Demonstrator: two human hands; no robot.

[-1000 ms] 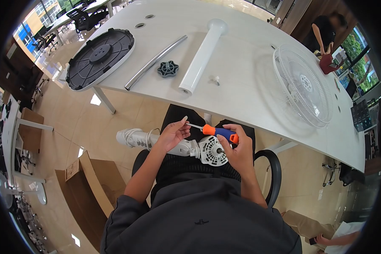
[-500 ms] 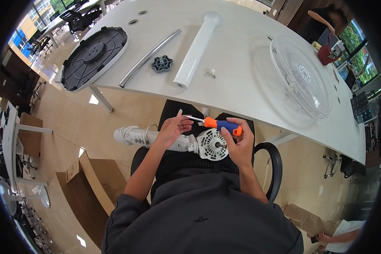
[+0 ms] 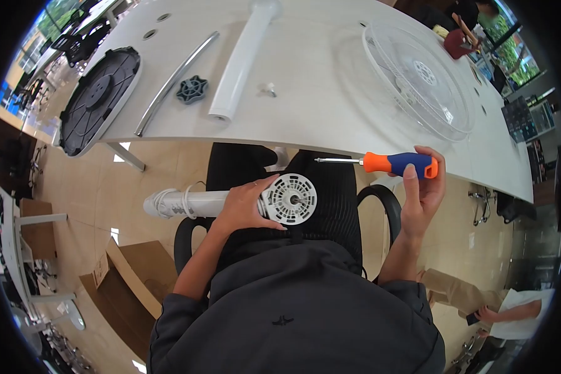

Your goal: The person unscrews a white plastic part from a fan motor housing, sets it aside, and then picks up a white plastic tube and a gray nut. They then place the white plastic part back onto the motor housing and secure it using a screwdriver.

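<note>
My left hand (image 3: 248, 204) is wrapped round the neck of a white fan motor unit (image 3: 291, 199), which lies across my lap with its round vented face and metal shaft upward. A white cord is coiled round its white column (image 3: 199, 204) at the left. Raised to the right, my right hand (image 3: 422, 192) grips the orange and blue handle of a screwdriver (image 3: 393, 164), whose metal tip points left above the lap. The screwdriver is apart from the motor unit.
A white table (image 3: 305, 118) holds a dark base (image 3: 100, 93), a curved metal tube (image 3: 176, 81), a dark knob (image 3: 192, 90), a white pole (image 3: 240, 68), a small fitting (image 3: 268, 90) and fan grilles (image 3: 421, 75). Cardboard box (image 3: 128, 274) lower left; people at right.
My left hand has left the screwdriver's tip and taken hold of the motor unit's neck. My right hand has moved right and up with the screwdriver. The view has shifted slightly.
</note>
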